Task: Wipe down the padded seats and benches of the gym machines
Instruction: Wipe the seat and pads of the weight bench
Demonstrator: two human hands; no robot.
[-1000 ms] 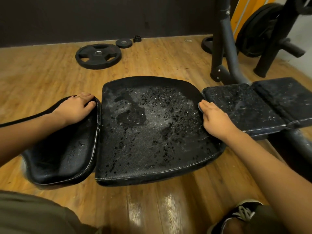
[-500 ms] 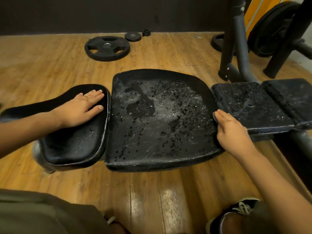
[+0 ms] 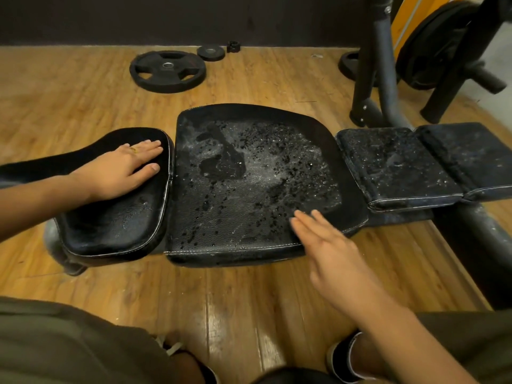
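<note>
At frame centre, middle pad (image 3: pixel 249 189): black, padded, widest of the row; its top is covered with droplets and pale wet streaks.
Left pad (image 3: pixel 110 223): rounded black cushion at left of frame, just beside the middle pad, with a narrow gap between them.
Right pads (image 3: pixel 396 167): two smaller black cushions at right of frame, speckled with droplets.
Left hand (image 3: pixel 119 167): rests palm-down on the left pad.
Left fingers (image 3: pixel 149 146): straight and together, gripping nothing; tips lie near the pad's right edge, short of the gap.
Right hand (image 3: pixel 332 259): lower right of centre, motion-blurred, over the middle pad's near right corner.
Right fingers (image 3: pixel 304 225): extended and slightly spread, holding nothing; tips overlap the pad's front seam area. Contact with the pad cannot be determined.
Floor (image 3: pixel 69 92): wooden planks.
Weight plate (image 3: pixel 167 72): flat on the floor, upper centre-left, well apart from the pads.
</note>
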